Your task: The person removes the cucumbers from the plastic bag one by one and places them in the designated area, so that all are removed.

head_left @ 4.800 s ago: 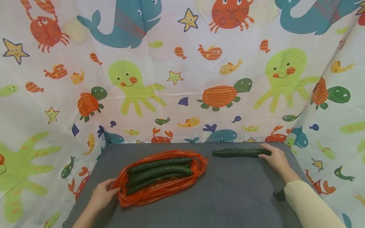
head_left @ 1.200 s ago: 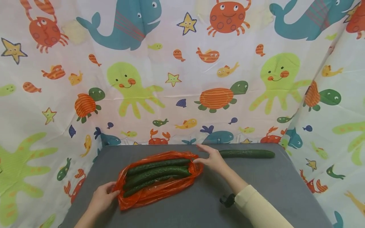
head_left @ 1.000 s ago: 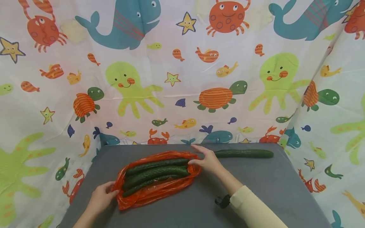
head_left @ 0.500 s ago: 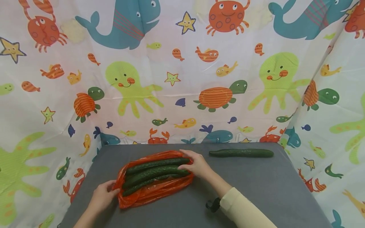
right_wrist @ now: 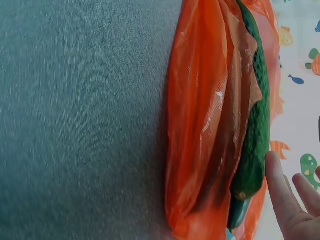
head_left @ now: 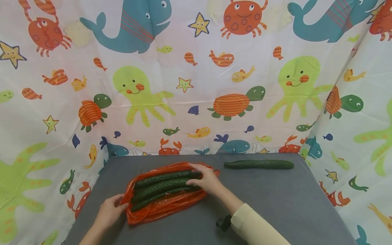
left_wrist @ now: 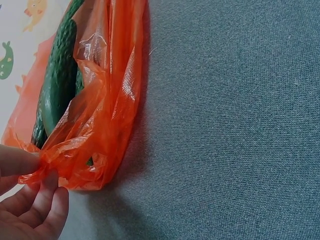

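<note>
Bare right hand [head_left: 209, 182] moved leftward, from a lone long dark-green cucumber [head_left: 258, 164] to a crinkled red-orange plastic bag [head_left: 166, 208]

Almost five seconds earlier, the right hand had been at the lone cucumber's right end; now it was over the right end of the bag. Its thumb and fingers were spread apart at the ends of the dark-green, bumpy-skinned bagged cucumbers [head_left: 166, 186]. In the right wrist view, one fingertip came right up beside a cucumber; whether it touched could not be told.

Three bagged cucumbers showed through the bag's open top, lying side by side and lengthwise. At the bag's left end, the bare left hand [head_left: 108, 210] pinched the gathered plastic between thumb and fingers, as it had in the earlier view.

The lone cucumber lay outside the bag, near the back edge of a table covered in grey woven cloth [head_left: 291, 204], apart from both hands. A cream sleeve [head_left: 260, 226] covered the right forearm. Behind hung a white fabric curtain [head_left: 196, 75] printed with colourful sea animals.
</note>
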{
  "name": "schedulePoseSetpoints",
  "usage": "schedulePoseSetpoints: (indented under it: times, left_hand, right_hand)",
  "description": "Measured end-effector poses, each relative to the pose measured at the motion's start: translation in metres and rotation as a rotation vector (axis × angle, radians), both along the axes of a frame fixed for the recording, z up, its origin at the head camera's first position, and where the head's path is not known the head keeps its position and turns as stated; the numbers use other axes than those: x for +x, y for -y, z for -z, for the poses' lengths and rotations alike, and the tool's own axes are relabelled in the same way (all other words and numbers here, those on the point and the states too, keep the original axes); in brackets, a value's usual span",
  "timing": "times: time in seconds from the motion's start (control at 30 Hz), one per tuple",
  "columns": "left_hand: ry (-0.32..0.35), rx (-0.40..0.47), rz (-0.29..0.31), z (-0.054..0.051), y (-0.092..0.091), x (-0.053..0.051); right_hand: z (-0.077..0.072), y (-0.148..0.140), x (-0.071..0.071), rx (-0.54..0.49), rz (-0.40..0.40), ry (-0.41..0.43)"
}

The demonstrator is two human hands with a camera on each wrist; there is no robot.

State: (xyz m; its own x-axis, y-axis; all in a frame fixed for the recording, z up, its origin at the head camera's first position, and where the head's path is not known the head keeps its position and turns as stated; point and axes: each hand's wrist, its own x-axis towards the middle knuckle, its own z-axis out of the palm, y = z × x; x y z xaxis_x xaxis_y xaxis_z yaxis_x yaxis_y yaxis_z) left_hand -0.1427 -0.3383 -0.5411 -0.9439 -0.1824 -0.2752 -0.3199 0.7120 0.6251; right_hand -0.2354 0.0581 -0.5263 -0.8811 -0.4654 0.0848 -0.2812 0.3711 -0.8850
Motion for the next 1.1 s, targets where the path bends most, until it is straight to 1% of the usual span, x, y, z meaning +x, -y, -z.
schedulePoseSetpoints:
  times: [0.17, 0.27, 0.4, 0.53, 0.67, 0.87, 0.97, 1.1]
  left_hand:
    - [-0.002, -0.006, 0.000, 0.002, 0.001, -0.001]
    - [-0.010, -0.010, 0.006, 0.003, 0.001, -0.001]
    - [0.000, -0.009, 0.008, 0.003, 0.002, 0.001]
    - [0.011, -0.018, 0.013, 0.003, 0.003, 0.003]
    - [0.006, -0.023, 0.021, 0.003, 0.002, 0.003]
    - [0.016, -0.025, 0.006, 0.005, 0.001, 0.003]
    - [0.024, -0.027, 0.006, 0.004, 0.000, 0.003]
    - [0.021, -0.031, 0.022, 0.001, 0.000, 0.002]
  right_hand:
    - [0.006, 0.006, 0.001, -0.015, -0.002, 0.015]
    - [0.010, 0.009, 0.002, -0.046, 0.003, 0.048]
    - [0.014, 0.013, 0.005, -0.020, 0.005, 0.058]
    - [0.018, 0.018, 0.008, 0.061, 0.000, 0.003]
    - [0.022, 0.022, 0.010, 0.114, 0.013, -0.031]
    - [0.033, 0.031, 0.012, 0.145, 0.031, -0.066]
    - [0.036, 0.037, 0.015, 0.160, 0.066, -0.103]
    - [0.035, 0.045, 0.020, 0.208, 0.133, -0.131]
